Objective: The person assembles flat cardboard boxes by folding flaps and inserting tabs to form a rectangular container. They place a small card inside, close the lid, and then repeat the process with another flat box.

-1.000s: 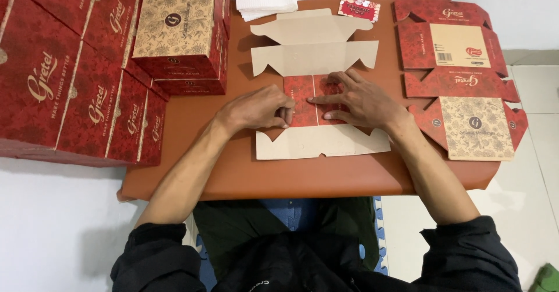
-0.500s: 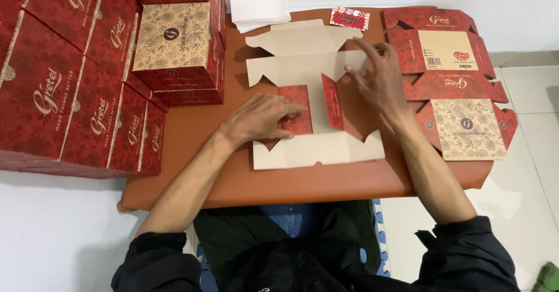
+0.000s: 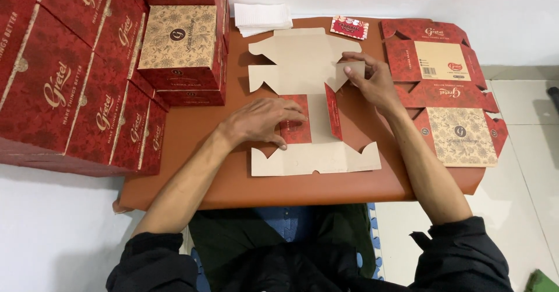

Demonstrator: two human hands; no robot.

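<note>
Flat on the middle of the brown table (image 3: 192,146) lies an unfolded cardboard box blank (image 3: 303,65), plain side up, with two red flaps folded inward. The left hand (image 3: 262,120) rests open, palm down, pressing the left red flap (image 3: 295,120), while the right hand (image 3: 372,82) pinches a small tan flap (image 3: 353,69) on the blank's right edge and the right red flap (image 3: 333,112) stands tilted. Finished red boxes (image 3: 75,82) are stacked at left, a pile of flat printed blanks (image 3: 445,88) lies at right, and white paper (image 3: 262,16) lies at the far edge.
</note>
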